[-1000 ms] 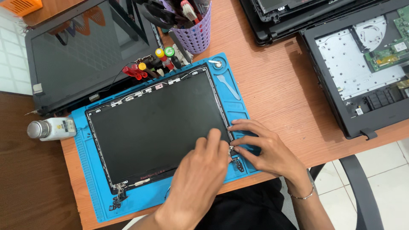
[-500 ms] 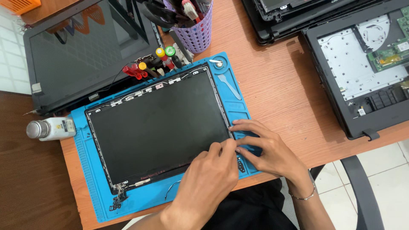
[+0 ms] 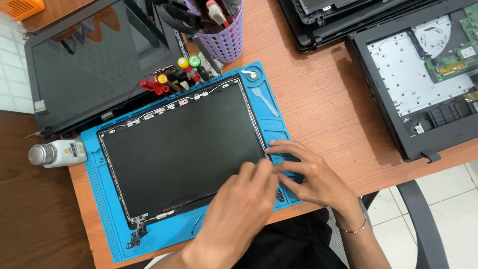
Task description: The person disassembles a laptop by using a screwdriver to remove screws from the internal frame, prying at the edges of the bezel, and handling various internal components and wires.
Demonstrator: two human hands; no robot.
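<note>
Fingers of both hands press flat, gripping nothing, on screen panel (image 3: pixel 179 152); purple cup (image 3: pixel 226 42) holds tools.

Bright, even daylight fills the view, sharp throughout. The glossy laptop lid (image 3: pixel 99 65) mirrors a window as soft glare. Short soft shadows fall on the desk (image 3: pixel 323 104) beside the laptop base (image 3: pixel 423 89).
</note>
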